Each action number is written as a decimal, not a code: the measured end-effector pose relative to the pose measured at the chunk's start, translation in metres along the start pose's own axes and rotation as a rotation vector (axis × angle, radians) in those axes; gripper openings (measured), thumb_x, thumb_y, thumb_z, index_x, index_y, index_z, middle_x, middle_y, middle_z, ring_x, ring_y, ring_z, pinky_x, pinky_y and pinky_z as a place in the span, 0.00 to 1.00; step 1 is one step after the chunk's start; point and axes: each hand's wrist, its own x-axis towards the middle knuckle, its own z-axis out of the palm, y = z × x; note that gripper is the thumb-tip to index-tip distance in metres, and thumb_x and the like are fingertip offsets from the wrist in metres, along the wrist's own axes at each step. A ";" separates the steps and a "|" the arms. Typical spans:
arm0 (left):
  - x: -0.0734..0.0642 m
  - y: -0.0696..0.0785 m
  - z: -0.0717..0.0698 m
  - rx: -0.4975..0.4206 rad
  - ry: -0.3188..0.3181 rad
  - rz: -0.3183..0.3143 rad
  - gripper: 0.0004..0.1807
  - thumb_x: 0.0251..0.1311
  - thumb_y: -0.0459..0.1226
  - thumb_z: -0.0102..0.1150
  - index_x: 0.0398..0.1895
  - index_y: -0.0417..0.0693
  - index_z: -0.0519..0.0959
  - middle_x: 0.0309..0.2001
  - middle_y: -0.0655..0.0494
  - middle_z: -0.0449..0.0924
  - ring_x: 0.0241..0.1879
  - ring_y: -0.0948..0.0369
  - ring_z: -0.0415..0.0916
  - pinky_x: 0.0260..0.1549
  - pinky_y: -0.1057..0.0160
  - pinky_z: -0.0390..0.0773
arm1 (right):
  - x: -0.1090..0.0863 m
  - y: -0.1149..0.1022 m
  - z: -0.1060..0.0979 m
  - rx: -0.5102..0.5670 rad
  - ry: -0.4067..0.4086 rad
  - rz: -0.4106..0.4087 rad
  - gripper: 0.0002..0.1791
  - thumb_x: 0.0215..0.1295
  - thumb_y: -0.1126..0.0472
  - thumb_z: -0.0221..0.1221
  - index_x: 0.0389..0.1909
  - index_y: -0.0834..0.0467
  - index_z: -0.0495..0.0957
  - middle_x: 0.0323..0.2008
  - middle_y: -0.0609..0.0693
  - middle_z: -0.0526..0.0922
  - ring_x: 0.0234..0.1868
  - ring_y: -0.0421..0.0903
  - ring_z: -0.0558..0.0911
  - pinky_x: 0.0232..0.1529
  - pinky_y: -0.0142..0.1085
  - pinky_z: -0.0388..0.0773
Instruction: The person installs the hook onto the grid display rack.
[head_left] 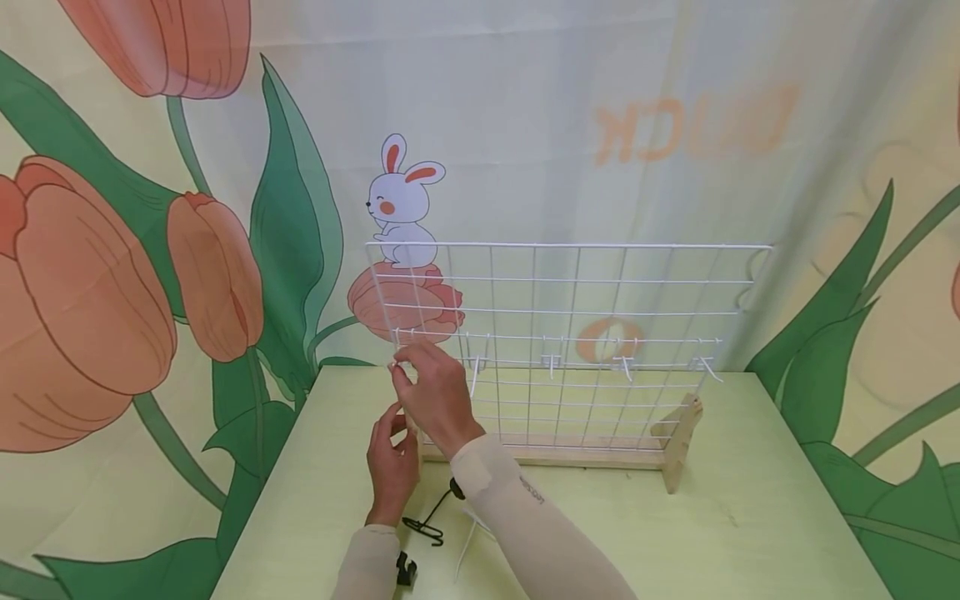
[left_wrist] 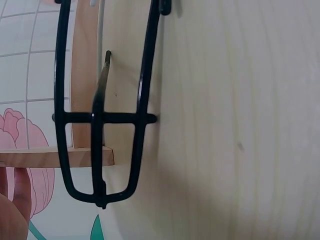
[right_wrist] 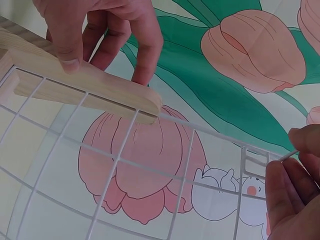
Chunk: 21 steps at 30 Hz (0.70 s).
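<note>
My left hand (head_left: 393, 467) grips the wooden side support (right_wrist: 112, 85) of a white wire grid rack (head_left: 577, 312), thumb on one face and fingers on the other, as the right wrist view shows. Higher up, at the grid's left edge, my right hand (head_left: 438, 396) pinches the thin prong of a white hook (right_wrist: 290, 155). That hook's backing sits against the grid wires in the right wrist view. In the left wrist view, the fingers of my left hand (left_wrist: 20, 200) touch the wooden piece (left_wrist: 90, 157).
More white hooks (head_left: 551, 362) hang along one row of the grid. Below my hands, a black wire hook (head_left: 426, 527) and a white hook (head_left: 467, 546) lie on the table (head_left: 780, 500). Another wooden support (head_left: 681, 446) holds the right end. A printed curtain (head_left: 525, 108) hangs behind.
</note>
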 end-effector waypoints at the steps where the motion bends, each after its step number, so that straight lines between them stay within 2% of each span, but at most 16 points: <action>1: 0.000 0.001 0.000 0.000 0.000 -0.003 0.27 0.73 0.30 0.60 0.71 0.61 0.74 0.52 0.51 0.79 0.56 0.52 0.82 0.50 0.45 0.88 | -0.001 0.000 0.000 0.008 -0.001 0.003 0.06 0.67 0.61 0.71 0.43 0.55 0.90 0.43 0.47 0.91 0.48 0.43 0.90 0.52 0.33 0.87; 6: 0.000 0.002 0.000 0.008 0.004 0.005 0.26 0.73 0.31 0.59 0.71 0.60 0.74 0.52 0.50 0.79 0.56 0.51 0.82 0.50 0.44 0.88 | -0.008 0.002 -0.003 0.025 0.013 -0.003 0.07 0.67 0.61 0.72 0.43 0.56 0.90 0.40 0.47 0.91 0.43 0.43 0.89 0.45 0.32 0.88; 11: 0.000 0.001 0.000 0.020 0.012 0.024 0.26 0.73 0.31 0.60 0.71 0.57 0.74 0.52 0.48 0.79 0.56 0.50 0.82 0.49 0.44 0.89 | -0.016 0.004 -0.009 0.037 0.004 -0.019 0.08 0.67 0.61 0.72 0.44 0.57 0.90 0.40 0.48 0.92 0.43 0.42 0.89 0.44 0.33 0.88; 16: 0.001 -0.001 0.000 0.023 0.011 0.035 0.24 0.75 0.33 0.60 0.71 0.57 0.75 0.52 0.49 0.80 0.55 0.51 0.83 0.47 0.45 0.89 | -0.028 0.009 -0.018 0.055 -0.061 -0.061 0.07 0.66 0.61 0.72 0.44 0.56 0.90 0.41 0.47 0.92 0.45 0.41 0.90 0.47 0.32 0.88; 21: 0.001 -0.001 0.000 0.025 0.021 0.050 0.23 0.75 0.37 0.62 0.71 0.56 0.75 0.51 0.49 0.80 0.54 0.53 0.83 0.46 0.47 0.90 | -0.042 0.014 -0.028 0.069 -0.165 -0.118 0.07 0.67 0.61 0.71 0.44 0.57 0.90 0.42 0.47 0.92 0.45 0.41 0.91 0.47 0.31 0.87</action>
